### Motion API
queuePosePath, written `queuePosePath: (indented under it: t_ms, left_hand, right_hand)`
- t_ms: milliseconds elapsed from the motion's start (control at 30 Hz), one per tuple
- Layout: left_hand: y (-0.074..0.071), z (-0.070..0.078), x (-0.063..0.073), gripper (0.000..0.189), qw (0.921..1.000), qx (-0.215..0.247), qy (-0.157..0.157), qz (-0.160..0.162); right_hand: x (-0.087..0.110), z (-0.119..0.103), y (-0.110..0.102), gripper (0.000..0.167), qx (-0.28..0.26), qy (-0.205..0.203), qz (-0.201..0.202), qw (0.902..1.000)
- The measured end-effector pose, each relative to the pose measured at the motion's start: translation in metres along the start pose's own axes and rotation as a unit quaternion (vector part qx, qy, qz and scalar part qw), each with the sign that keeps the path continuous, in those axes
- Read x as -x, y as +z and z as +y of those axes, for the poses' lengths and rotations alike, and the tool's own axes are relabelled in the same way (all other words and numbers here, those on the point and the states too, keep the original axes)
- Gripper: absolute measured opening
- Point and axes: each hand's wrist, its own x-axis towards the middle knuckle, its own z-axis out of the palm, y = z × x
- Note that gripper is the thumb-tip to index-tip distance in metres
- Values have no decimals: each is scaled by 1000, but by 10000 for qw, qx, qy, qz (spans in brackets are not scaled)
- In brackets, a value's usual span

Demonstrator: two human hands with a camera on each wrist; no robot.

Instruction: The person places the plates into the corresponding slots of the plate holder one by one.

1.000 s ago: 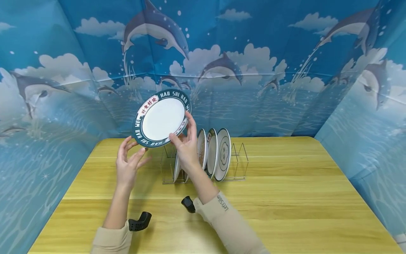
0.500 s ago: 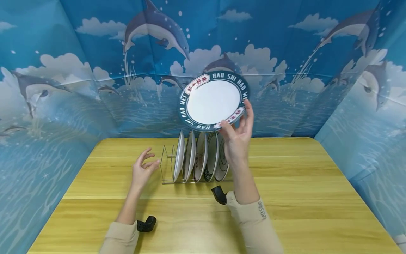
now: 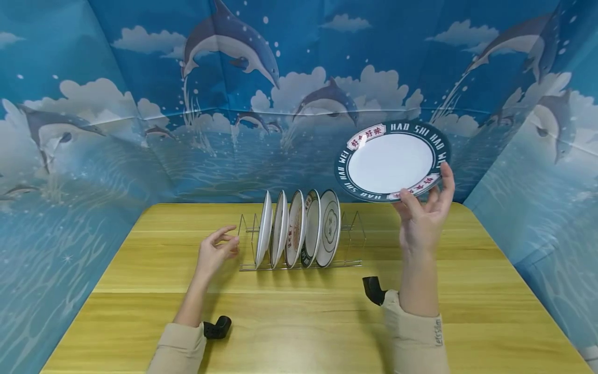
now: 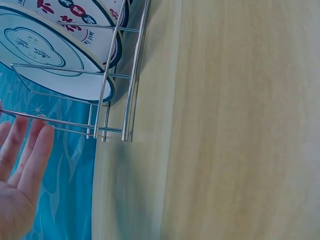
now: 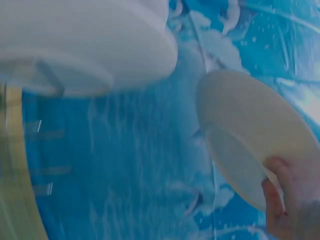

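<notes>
My right hand [image 3: 422, 221] holds up a round white plate [image 3: 390, 163] with a dark green lettered rim, right of the rack and above the table. The thumb lies on the plate's front rim and the fingers reach behind it. In the right wrist view the white underside of this plate [image 5: 240, 130] shows, with fingertips against it. At the left end of the wire dish rack [image 3: 301, 266], my left hand [image 3: 216, 252] has its fingers extended. Its fingertips [image 4: 39, 120] are right at the end wire in the left wrist view.
Several plates [image 3: 328, 228] stand on edge in the rack, side by side, with bare wire slots [image 3: 353, 234] at its right end. The rack stands near the back of the wooden table [image 3: 420, 291]. A blue dolphin-print curtain [image 3: 299, 98] rises behind the table.
My right hand has carried the green-rimmed plate from the left, over the rack, to its right. My left hand has left the plate and moved down to the rack's left end.
</notes>
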Motion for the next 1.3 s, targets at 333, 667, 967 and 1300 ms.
queuePosePath:
  t_ms: [333,667,967,1300]
  left_hand:
    - [12,40,9,38,9966,-413,-713,9]
    - [10,36,7,39,9962,-471,-714,-172]
    - [10,35,7,38,9959,-484,-742,-169]
    - [9,35,6,39,9962,-522,-654,-234]
  right_hand:
    - [2,-23,-29,73,1451,997,-152,9843]
    - [4,-24,-41,73,2793,1518,-1063,9421]
    - [0,-24,-39,73,4027,1604,-1811,8828]
    - [-3,-16,-26,77,4756,1932,-2238,8285]
